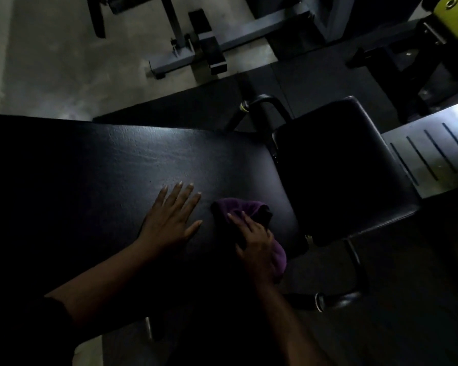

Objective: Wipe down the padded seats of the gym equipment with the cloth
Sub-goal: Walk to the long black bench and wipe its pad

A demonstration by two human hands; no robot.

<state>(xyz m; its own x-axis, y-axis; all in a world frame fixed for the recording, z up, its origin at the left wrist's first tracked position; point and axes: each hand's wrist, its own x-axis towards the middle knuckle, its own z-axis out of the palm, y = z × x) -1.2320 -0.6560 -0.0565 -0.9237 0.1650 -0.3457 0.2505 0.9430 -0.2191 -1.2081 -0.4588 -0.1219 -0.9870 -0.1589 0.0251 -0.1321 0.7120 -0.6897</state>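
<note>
Purple cloth (245, 210) lies bunched on the black pad (143, 159) beneath the right hand (257, 247), whose fingers curl over it. Just beside it, the left hand (169, 220) rests flat on the pad, fingers spread. A seat (341, 167) stands beyond the right hand.

the right hand (257, 241) covers the middle of the cloth (245, 207). only folds past its fingertips and a strip by the little finger show, and its grip is lost in the dark. left of the left hand (169, 217) fingers, the pad (143, 159) sinks into black and runs off the edge. right of the right fingers, the seat (341, 167) is too dark for surface detail.
</note>
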